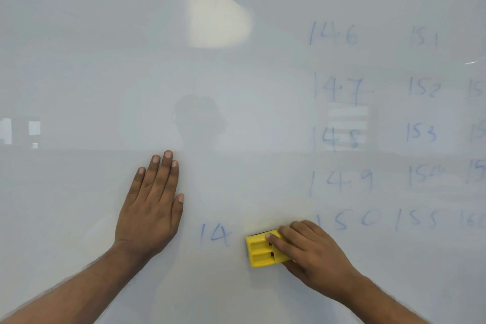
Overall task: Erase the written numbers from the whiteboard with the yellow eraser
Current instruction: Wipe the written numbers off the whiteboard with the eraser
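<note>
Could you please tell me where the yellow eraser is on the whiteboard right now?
In the head view, the yellow eraser sits low on the whiteboard, right of centre, held by the right hand, just right of the written "14".

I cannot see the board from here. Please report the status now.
Right hand gripping yellow eraser on whiteboard. Left hand flat, empty. "14" remains beside eraser; number columns unerased. Nothing blocking.
</note>
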